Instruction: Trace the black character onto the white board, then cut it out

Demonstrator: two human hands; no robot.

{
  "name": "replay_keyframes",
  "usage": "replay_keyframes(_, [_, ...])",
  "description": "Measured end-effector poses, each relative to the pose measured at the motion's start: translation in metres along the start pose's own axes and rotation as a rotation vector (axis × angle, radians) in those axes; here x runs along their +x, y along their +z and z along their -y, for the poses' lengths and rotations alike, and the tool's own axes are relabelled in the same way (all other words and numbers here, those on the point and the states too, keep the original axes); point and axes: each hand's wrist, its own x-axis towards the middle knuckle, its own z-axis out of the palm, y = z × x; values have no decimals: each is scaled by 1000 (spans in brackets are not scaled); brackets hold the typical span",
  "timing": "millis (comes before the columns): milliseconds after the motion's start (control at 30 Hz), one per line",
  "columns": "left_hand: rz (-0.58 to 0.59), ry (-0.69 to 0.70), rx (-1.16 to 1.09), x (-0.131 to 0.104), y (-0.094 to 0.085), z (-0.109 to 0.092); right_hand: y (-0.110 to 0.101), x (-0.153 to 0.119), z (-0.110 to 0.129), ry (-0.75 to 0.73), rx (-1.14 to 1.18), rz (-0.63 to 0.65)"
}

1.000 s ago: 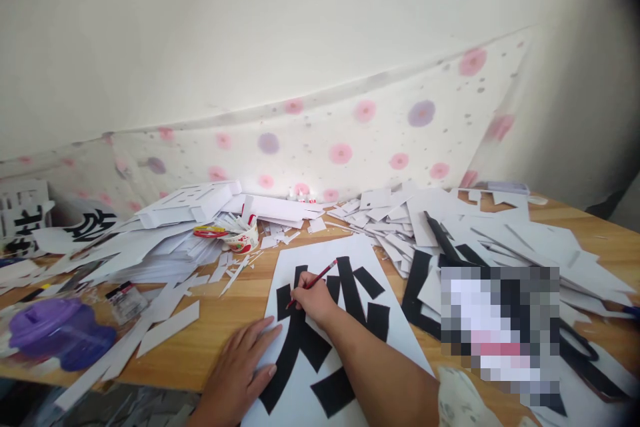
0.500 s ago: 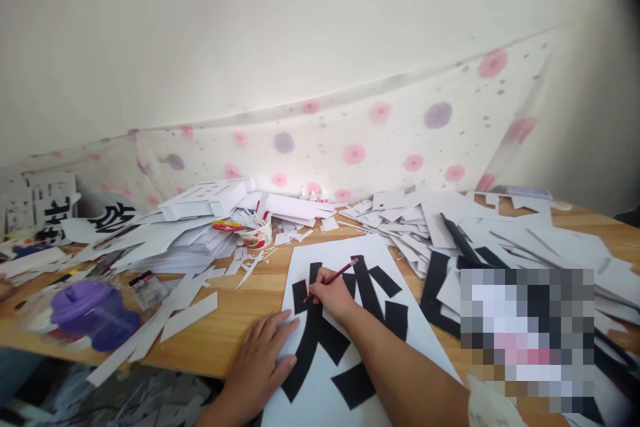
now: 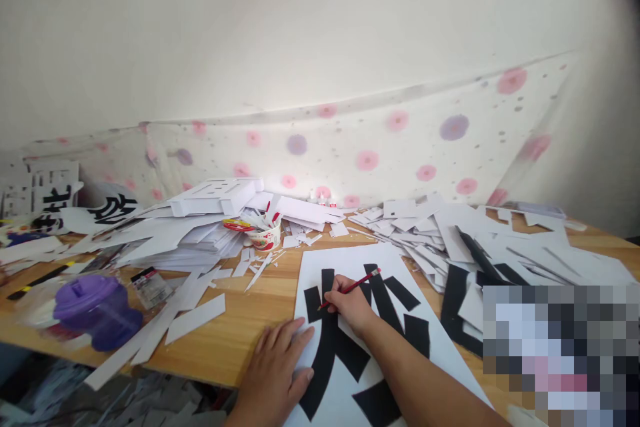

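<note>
My right hand (image 3: 350, 303) is closed around a dark red pencil (image 3: 356, 284), its point down at the black paper shapes and its pink eraser end up to the right. Beneath it lies a white sheet (image 3: 370, 260) bearing several black paper strokes (image 3: 325, 353) that form part of a large character. With fingers spread, my left hand (image 3: 280, 363) rests flat, its fingertips and thumb on the sheet's left edge and the rest over the wooden table (image 3: 210, 340). The right forearm covers part of the sheet and some of the strokes.
A purple lidded tub (image 3: 97, 310) stands at left among white paper strips (image 3: 195, 320). Behind is a paper cup (image 3: 265, 238) with scissors (image 3: 237, 225) and tools, beside a stack of white sheets (image 3: 185, 247). Paper scraps (image 3: 415, 233) and black pieces (image 3: 453, 300) crowd the right side.
The view has shifted, so the table's contents sit slightly farther right and lower. Both hands keep nearly the same places on the sheet, the pencil still in my right hand.
</note>
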Motion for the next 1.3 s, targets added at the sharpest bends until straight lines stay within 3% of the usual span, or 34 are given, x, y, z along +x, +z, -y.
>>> replay_keyframes(933, [-66,34,-44,0,2,-5,-6,-7,11,35,-15,2])
replay_keyframes(1067, [-63,40,-50,1,1,-7,-5,-10,10,46,-31,-44])
replay_keyframes(1200, [-47,31,-71,0,0,-9,-5,-6,10,62,-47,-184])
replay_keyframes(1300, [-44,21,-89,0,0,-10,-3,3,18,114,-93,-163])
